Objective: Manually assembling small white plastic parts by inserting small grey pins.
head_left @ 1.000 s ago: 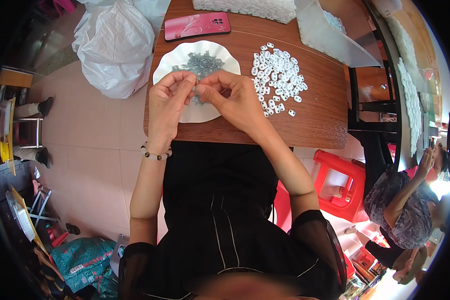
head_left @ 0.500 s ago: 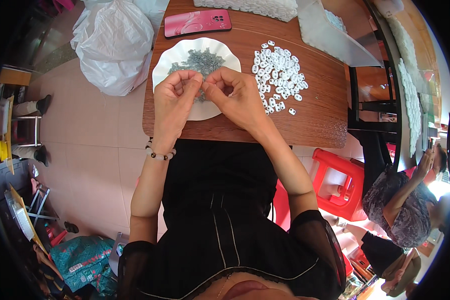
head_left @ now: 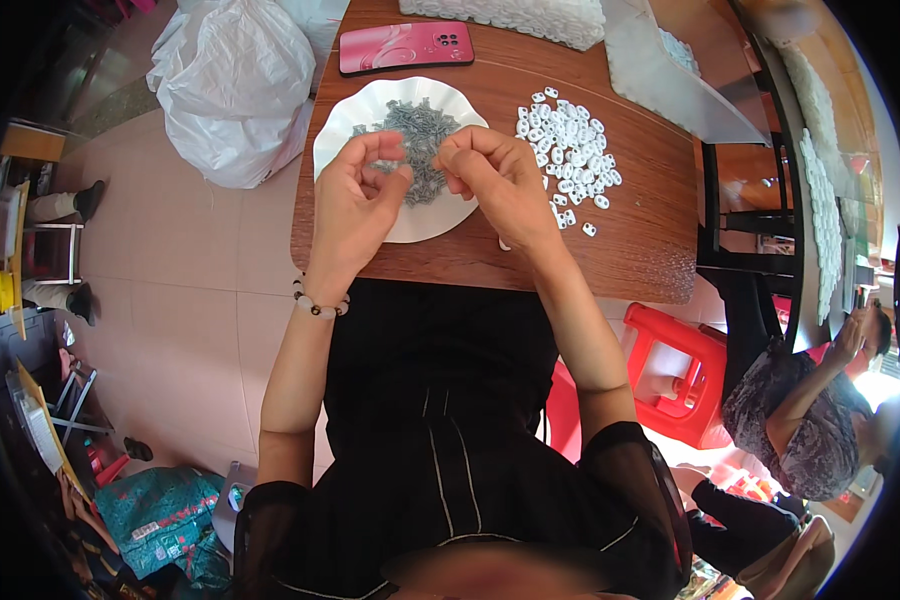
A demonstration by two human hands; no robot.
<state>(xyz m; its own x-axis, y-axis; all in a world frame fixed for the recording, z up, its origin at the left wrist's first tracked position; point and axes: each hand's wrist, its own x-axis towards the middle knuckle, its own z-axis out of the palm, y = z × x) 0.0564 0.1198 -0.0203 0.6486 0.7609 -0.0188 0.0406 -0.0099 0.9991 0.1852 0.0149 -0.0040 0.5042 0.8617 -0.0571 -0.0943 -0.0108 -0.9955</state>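
My left hand is over the left part of a white scalloped plate, its thumb and fingers apart with nothing visible between them. Across a narrow gap, my right hand pinches thumb and forefinger together above the plate's right side. Whatever those fingertips hold is too small to make out. A heap of small grey translucent pieces lies on the plate, partly hidden by my hands. Beside my right hand, small white oval pieces with two holes are spread in a loose pile on the brown wooden table.
A pink phone lies behind the plate. White pieces are massed at the table's far edge, beside a pale tray. A white sack stands left, a red stool right. Another person sits far right.
My hands, fingertips together before, have moved apart. The left thumb and fingers have spread, while the right hand has shifted right and stays pinched. The view has shifted slightly.
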